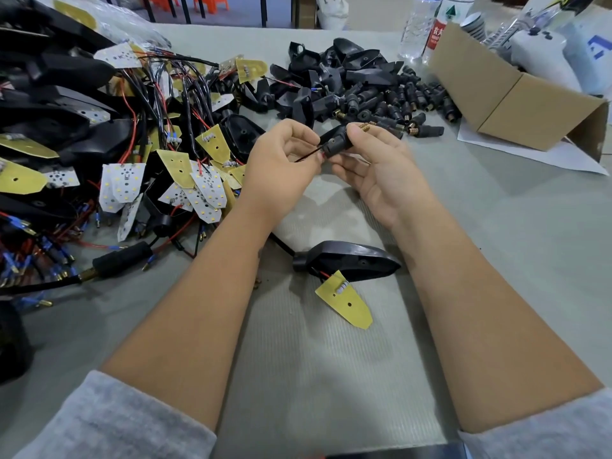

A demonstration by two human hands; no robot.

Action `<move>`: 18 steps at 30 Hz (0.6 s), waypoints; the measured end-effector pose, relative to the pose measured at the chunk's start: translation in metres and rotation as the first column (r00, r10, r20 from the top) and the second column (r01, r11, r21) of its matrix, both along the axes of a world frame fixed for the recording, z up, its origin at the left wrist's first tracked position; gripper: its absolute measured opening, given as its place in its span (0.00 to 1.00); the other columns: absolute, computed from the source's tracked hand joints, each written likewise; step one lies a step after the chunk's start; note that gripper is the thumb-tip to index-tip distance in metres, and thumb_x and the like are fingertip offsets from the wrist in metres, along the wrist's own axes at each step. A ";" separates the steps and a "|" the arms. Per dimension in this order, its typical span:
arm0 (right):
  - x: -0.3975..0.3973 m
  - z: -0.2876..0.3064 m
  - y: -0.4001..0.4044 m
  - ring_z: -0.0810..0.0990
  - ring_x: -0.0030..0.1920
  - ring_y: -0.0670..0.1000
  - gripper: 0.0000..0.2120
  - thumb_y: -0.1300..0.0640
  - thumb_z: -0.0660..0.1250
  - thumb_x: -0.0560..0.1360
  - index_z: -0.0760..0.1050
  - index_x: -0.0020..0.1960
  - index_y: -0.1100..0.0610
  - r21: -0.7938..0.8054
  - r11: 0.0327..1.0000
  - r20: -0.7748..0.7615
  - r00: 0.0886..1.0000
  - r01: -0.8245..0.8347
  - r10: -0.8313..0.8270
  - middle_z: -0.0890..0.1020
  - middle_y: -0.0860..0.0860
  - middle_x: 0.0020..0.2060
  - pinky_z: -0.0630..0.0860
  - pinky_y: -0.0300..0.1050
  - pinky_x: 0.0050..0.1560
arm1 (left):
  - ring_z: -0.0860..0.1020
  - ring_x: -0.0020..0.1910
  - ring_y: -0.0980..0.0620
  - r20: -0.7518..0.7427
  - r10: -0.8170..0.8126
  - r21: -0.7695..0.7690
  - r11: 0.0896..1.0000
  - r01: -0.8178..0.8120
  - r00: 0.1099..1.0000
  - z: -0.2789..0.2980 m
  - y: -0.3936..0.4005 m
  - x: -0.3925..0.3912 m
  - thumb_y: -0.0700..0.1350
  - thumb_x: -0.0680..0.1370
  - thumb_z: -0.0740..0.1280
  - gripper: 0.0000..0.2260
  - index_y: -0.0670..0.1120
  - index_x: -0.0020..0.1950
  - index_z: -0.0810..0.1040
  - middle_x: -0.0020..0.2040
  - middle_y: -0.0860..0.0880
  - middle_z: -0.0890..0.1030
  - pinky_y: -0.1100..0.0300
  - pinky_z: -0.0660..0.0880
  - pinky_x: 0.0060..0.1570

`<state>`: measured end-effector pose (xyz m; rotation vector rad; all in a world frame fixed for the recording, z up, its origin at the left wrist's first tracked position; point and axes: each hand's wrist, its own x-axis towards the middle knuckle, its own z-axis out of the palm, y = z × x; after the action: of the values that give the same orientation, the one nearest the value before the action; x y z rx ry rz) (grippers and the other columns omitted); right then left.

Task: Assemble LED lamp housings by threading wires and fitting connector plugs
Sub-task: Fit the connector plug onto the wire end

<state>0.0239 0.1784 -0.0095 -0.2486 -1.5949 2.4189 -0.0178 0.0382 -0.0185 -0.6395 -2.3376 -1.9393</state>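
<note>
both hands up over the grey table (496,226), close together, almost touching. my right hand (377,167) has thumb and fingers curled round a black connector plug (337,142), brass threaded end poking out just past the fingertips on the far side. my left hand (281,164) pinches thin red and black wires (308,155) between thumb and forefinger, right at the near mouth of the plug; the other left fingers are folded in. cannot tell how far the wires sit inside the plug. below the hands, between my forearms, lies a black lamp housing (347,258) on its side, with a yellow circuit board (346,301) hanging off it on short wires, flat on the table. a black cable runs from the housing up under my left wrist. left of the left hand, a tangled heap of wired boards and housings (126,154). beyond both hands, a loose pile of black plugs and housing shells (364,91). far right of the right hand, an open cardboard box (516,97); behind it, plastic bottles (427,24).
</note>
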 end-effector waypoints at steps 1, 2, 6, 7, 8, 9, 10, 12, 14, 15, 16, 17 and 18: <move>0.000 0.000 0.000 0.81 0.37 0.51 0.01 0.61 0.66 0.79 0.74 0.49 0.57 -0.007 1.000 -0.003 1.000 0.003 -0.003 0.84 0.54 0.38 0.80 0.41 0.41 | 0.80 0.41 0.49 0.010 0.016 0.000 1.000 -0.016 1.000 0.000 0.000 0.000 0.36 0.76 0.70 0.10 0.51 0.45 0.75 0.40 0.50 0.81 0.52 0.79 0.48; 0.000 0.000 0.000 0.81 0.38 0.51 0.01 0.61 0.66 0.79 0.74 0.49 0.57 -0.015 1.000 -0.009 1.000 0.006 -0.006 0.84 0.54 0.38 0.81 0.42 0.42 | 0.81 0.42 0.47 0.016 0.037 -0.005 0.999 -0.037 0.999 0.000 0.000 0.000 0.37 0.76 0.71 0.10 0.51 0.44 0.75 0.40 0.50 0.81 0.49 0.79 0.50; 0.000 -0.001 0.001 0.82 0.38 0.50 0.02 0.62 0.66 0.79 0.74 0.51 0.57 -0.042 0.999 -0.026 0.999 0.018 -0.019 0.84 0.53 0.38 0.81 0.43 0.45 | 0.82 0.40 0.47 0.010 0.094 -0.061 0.994 -0.093 0.996 0.000 0.002 0.001 0.43 0.77 0.69 0.07 0.52 0.42 0.75 0.38 0.49 0.83 0.45 0.79 0.51; -0.001 -0.001 0.000 0.82 0.37 0.50 0.02 0.62 0.66 0.79 0.74 0.50 0.57 -0.044 0.999 -0.026 0.999 0.024 -0.025 0.84 0.53 0.38 0.81 0.43 0.45 | 0.81 0.37 0.48 0.018 0.090 -0.058 0.994 -0.089 0.996 0.001 0.002 0.001 0.42 0.77 0.68 0.06 0.52 0.42 0.75 0.37 0.50 0.83 0.44 0.79 0.50; -0.001 0.000 0.000 0.82 0.37 0.50 0.01 0.62 0.66 0.79 0.74 0.50 0.57 -0.044 0.999 -0.023 0.999 0.032 -0.033 0.84 0.53 0.38 0.81 0.43 0.44 | 0.79 0.36 0.49 0.026 0.087 -0.052 0.995 -0.085 0.996 0.001 0.002 0.001 0.41 0.77 0.68 0.06 0.51 0.42 0.76 0.35 0.50 0.82 0.44 0.79 0.50; -0.001 0.000 0.000 0.82 0.36 0.50 0.01 0.62 0.66 0.79 0.74 0.49 0.57 -0.041 0.998 -0.019 0.999 0.039 -0.040 0.84 0.53 0.37 0.81 0.42 0.42 | 0.78 0.36 0.50 0.034 0.086 -0.050 0.995 -0.085 0.996 0.002 0.002 0.000 0.40 0.77 0.67 0.06 0.50 0.43 0.76 0.35 0.51 0.82 0.44 0.79 0.50; -0.001 0.000 0.000 0.81 0.36 0.49 0.02 0.61 0.66 0.79 0.74 0.47 0.57 -0.036 0.998 -0.016 0.999 0.045 -0.046 0.84 0.53 0.37 0.81 0.41 0.41 | 0.77 0.36 0.50 0.045 0.087 -0.045 0.995 -0.085 0.995 0.003 0.002 0.000 0.38 0.75 0.65 0.07 0.50 0.43 0.76 0.36 0.50 0.82 0.44 0.78 0.51; -0.001 0.000 -0.001 0.81 0.34 0.48 0.03 0.60 0.66 0.79 0.74 0.46 0.57 -0.026 0.998 -0.014 0.999 0.052 -0.052 0.84 0.52 0.35 0.80 0.39 0.39 | 0.76 0.38 0.49 0.059 0.079 -0.021 0.997 -0.078 0.995 0.003 0.002 -0.001 0.35 0.74 0.64 0.10 0.51 0.44 0.77 0.37 0.47 0.81 0.46 0.77 0.49; 0.000 0.000 -0.002 0.81 0.33 0.48 0.04 0.60 0.66 0.79 0.74 0.46 0.57 -0.011 0.999 -0.017 0.999 0.051 -0.051 0.84 0.51 0.34 0.80 0.39 0.38 | 0.76 0.37 0.49 0.047 0.065 0.006 0.998 -0.065 0.997 0.003 0.001 0.000 0.33 0.73 0.64 0.11 0.50 0.44 0.77 0.36 0.46 0.80 0.51 0.75 0.43; 0.000 0.000 -0.002 0.81 0.33 0.48 0.03 0.60 0.66 0.79 0.74 0.46 0.57 0.004 0.999 -0.021 0.999 0.047 -0.046 0.84 0.51 0.35 0.79 0.39 0.37 | 0.76 0.35 0.52 0.042 0.058 0.018 0.998 -0.059 0.997 0.004 0.000 0.000 0.33 0.73 0.65 0.11 0.49 0.44 0.77 0.35 0.47 0.79 0.55 0.74 0.41; 0.000 0.000 -0.003 0.80 0.34 0.48 0.03 0.60 0.66 0.79 0.74 0.47 0.57 0.025 0.999 -0.024 0.999 0.042 -0.041 0.84 0.52 0.35 0.79 0.39 0.37 | 0.76 0.32 0.55 0.042 0.053 0.031 0.998 -0.054 0.998 0.004 0.000 0.001 0.33 0.73 0.65 0.10 0.49 0.44 0.77 0.34 0.49 0.79 0.60 0.74 0.39; 0.000 0.000 -0.004 0.80 0.34 0.48 0.02 0.60 0.66 0.79 0.74 0.47 0.57 0.045 0.998 -0.025 0.999 0.040 -0.039 0.83 0.52 0.36 0.79 0.39 0.37 | 0.76 0.30 0.57 0.048 0.048 0.046 0.998 -0.051 0.998 0.005 0.000 0.001 0.33 0.73 0.65 0.10 0.48 0.44 0.76 0.33 0.50 0.79 0.64 0.73 0.37; 0.001 0.000 -0.005 0.80 0.34 0.48 0.02 0.60 0.67 0.79 0.74 0.48 0.57 0.059 0.997 -0.024 0.999 0.043 -0.041 0.83 0.53 0.37 0.79 0.39 0.38 | 0.76 0.29 0.57 0.063 0.047 0.059 0.997 -0.051 0.997 0.006 0.000 0.002 0.33 0.73 0.65 0.10 0.48 0.43 0.76 0.33 0.50 0.79 0.66 0.72 0.34</move>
<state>0.0244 0.1732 -0.0099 -0.2410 -1.6331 2.3304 -0.0162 0.0380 -0.0128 -0.5203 -2.2956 -2.0286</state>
